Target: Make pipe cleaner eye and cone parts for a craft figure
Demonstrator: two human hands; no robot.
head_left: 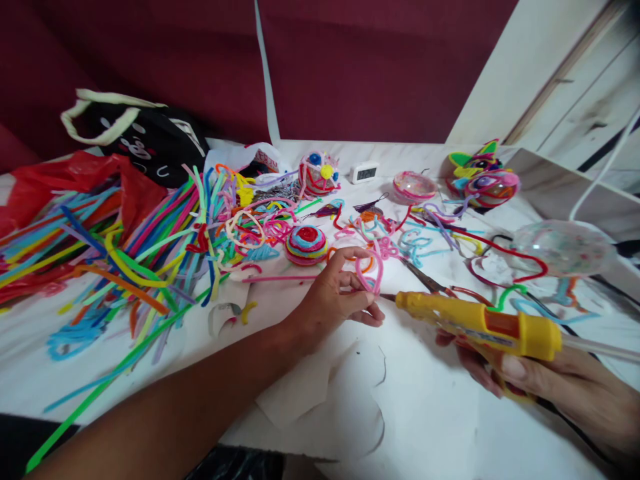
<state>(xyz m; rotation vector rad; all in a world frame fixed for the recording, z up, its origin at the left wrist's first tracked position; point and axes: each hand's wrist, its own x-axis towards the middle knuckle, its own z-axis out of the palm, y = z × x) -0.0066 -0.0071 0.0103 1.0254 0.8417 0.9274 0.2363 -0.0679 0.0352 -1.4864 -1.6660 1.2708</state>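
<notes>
Between the thumb and fingers of my left hand [345, 290] is a pink pipe cleaner [371, 270] bent into a loop. My right hand [540, 380] is wrapped round the handle of a yellow hot glue gun [475, 323], with a clear glue stick [600, 348] coming out of its back. The gun's nozzle points left and meets, or nearly meets, the bottom of the pink loop. Just behind my left hand sits a dome [306, 245] coiled in red, blue, yellow and pink. Scissors [423, 275] lie beyond the nozzle, their handles partly hidden by the gun.
Bundles of coloured pipe cleaners [165, 233] spill across the left side, near a red plastic bag [85, 173] and a black tote bag [145, 137]. Decorated balls [319, 175], a small digital clock [365, 173] and a clear plastic ball [563, 247] stand further back.
</notes>
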